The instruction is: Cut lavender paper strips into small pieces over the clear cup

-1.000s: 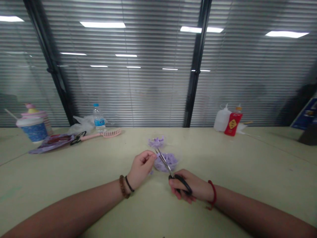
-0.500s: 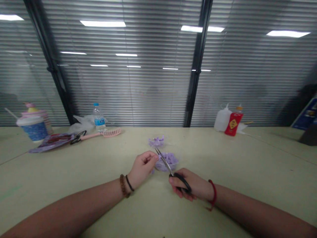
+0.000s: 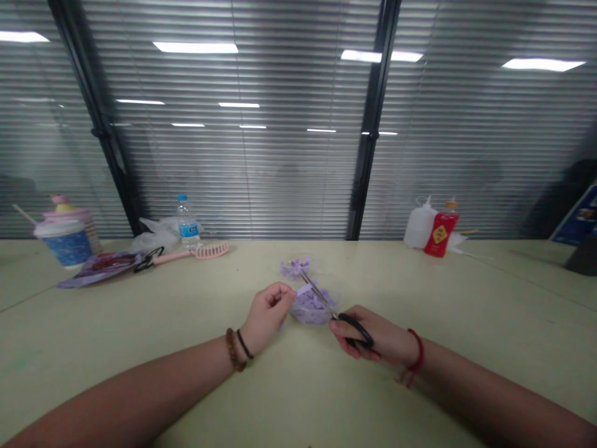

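My left hand (image 3: 270, 311) is closed in a pinch on a thin purple strip (image 3: 304, 289), whose free end sticks out to the right; its material I cannot make out. Scissors (image 3: 319, 295) with black handles are gripped in my right hand (image 3: 361, 335), their blades pointing up and left, close by the strip. Below the blades a clear bowl (image 3: 311, 316) holds many small purple pieces. Just behind it is a smaller clear dish (image 3: 295, 270) with more purple bits, partly behind the scissor tips.
At the back left are a blue cup (image 3: 66, 244), a purple packet (image 3: 100, 269), a pink hairbrush (image 3: 211, 251), a plastic bag (image 3: 157, 235) and a water bottle (image 3: 188, 225). A red bottle (image 3: 440, 234) and a white squeeze bottle (image 3: 418, 225) are at the back right. Window blinds rise behind the table.
My right hand has shifted slightly right with the scissors. More of the purple strip now shows beyond my left fingertips; the left hand has barely moved.
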`<act>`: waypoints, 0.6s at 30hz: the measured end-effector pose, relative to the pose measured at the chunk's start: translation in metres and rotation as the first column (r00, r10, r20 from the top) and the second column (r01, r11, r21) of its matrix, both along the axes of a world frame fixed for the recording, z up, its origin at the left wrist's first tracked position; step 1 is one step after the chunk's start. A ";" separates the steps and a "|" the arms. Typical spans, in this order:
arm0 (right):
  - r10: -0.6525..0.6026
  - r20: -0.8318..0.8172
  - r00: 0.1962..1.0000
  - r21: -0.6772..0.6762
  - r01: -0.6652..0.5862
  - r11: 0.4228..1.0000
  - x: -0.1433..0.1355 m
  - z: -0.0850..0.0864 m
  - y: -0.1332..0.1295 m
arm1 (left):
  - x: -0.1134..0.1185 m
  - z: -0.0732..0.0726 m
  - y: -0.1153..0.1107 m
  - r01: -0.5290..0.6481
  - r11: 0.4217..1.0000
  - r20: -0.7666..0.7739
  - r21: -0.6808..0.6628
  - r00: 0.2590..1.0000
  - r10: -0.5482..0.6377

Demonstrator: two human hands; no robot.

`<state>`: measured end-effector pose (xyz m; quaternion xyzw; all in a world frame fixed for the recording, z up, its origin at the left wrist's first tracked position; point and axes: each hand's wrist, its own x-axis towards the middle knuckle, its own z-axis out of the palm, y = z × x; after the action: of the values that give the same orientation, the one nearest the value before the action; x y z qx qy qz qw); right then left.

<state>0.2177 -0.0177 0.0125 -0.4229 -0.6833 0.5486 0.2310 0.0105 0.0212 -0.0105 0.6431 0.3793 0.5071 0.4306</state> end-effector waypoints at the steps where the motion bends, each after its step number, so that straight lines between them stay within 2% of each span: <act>1: 0.003 0.009 1.000 0.008 -0.003 1.000 0.002 0.001 0.001 | 0.000 0.000 0.000 -0.009 1.000 -0.003 -0.001 1.000 0.009; 8: 0.000 0.083 0.997 0.012 -0.001 1.000 0.001 -0.002 0.005 | 0.001 0.000 0.001 -0.054 0.998 0.003 -0.015 0.999 0.054; 14: -0.075 0.129 0.989 0.120 0.060 0.991 0.000 -0.006 0.006 | 0.003 0.002 0.001 -0.066 0.997 0.012 -0.033 0.998 0.066; 18: -0.010 0.064 0.998 -0.006 0.011 1.000 0.004 -0.004 0.007 | 0.003 0.002 0.001 -0.069 0.997 0.035 -0.039 0.997 0.070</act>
<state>0.2217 -0.0111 0.0084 -0.4447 -0.6864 0.5356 0.2103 0.0131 0.0224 -0.0088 0.6117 0.4032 0.5262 0.4317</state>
